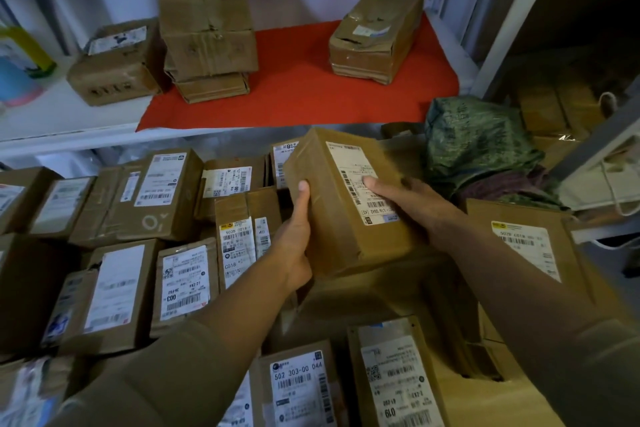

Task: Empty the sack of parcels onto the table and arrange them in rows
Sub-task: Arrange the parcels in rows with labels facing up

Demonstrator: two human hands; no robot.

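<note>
Brown cardboard nearly everywhere: labelled parcels [114,291] packed edge to edge in rough rows, filling the surface left of and below the held box [346,204]. Above and behind the held box, a white shelf [52,125] with a red sheet [298,87] carrying four battered cartons [207,14]. Right of the held box, crumpled and apparently emptied, the green sack [481,146], slumped against more cartons. Just right of and below the held box, a large labelled carton [523,246].

Held box raised and tilted above the rows, label up. Left hand [294,239] gripping its near left edge, thumb up the side panel. Right hand [405,198] clasping the right side, fingers laid across the label; fingers underneath hidden, so full wrap hard to confirm.

Risks from here: no obvious free gap directly beneath, so setting down could shove neighbours out of line or leave the box perched askew on another parcel's edge. Smooth tape and a tilted hold could let it slide toward the left hand. Shelf lip close above the far rows, likely to catch a box lifted high.
</note>
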